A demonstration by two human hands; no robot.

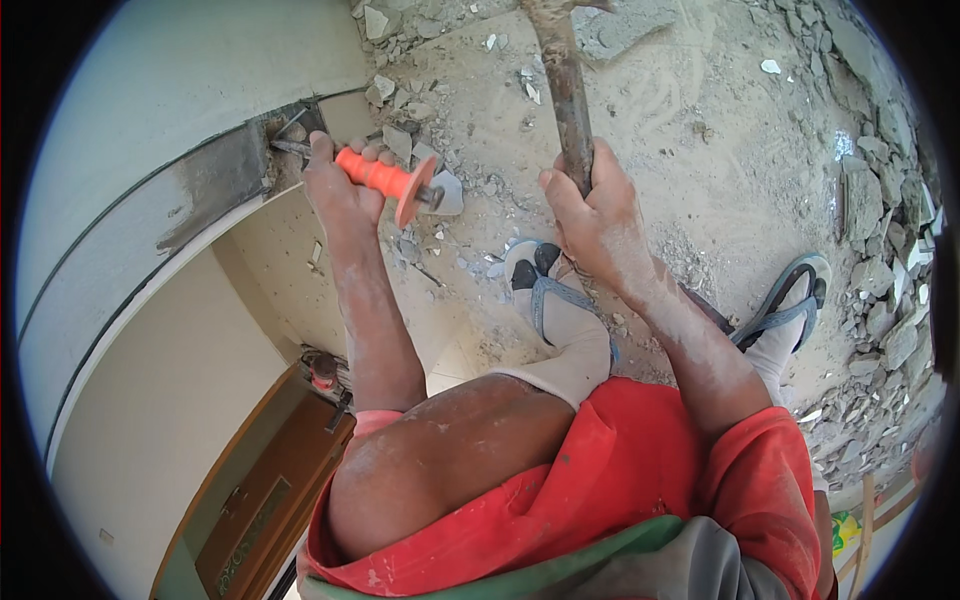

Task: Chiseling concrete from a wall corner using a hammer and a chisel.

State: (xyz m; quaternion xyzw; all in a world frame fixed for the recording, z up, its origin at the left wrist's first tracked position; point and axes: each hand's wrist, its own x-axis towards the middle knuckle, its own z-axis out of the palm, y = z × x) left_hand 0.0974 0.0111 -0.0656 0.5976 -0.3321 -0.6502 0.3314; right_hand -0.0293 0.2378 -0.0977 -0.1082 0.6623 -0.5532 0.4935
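My left hand (pixel 343 180) grips a cold chisel by its orange hand-guard sleeve (pixel 384 178), whose round flange and steel striking end face my right side. The chisel's other end points at a broken-out recess (pixel 289 154) at the lower edge of the wall, where bare metal pieces show; the exact contact of its tip cannot be made out. In my right hand (pixel 596 217) is the worn handle of a hammer (pixel 568 97), raised over the floor. Its head is partly cut off by the top edge of the view.
Broken mortar and tile rubble (pixel 889 300) is heaped along the right side. Smaller chips lie near the wall and my sandalled feet (pixel 555 285). A dusty concrete slab piece (pixel 622 26) lies at the top. Lower left, a wooden door (pixel 255 502) stands beyond the wall edge.
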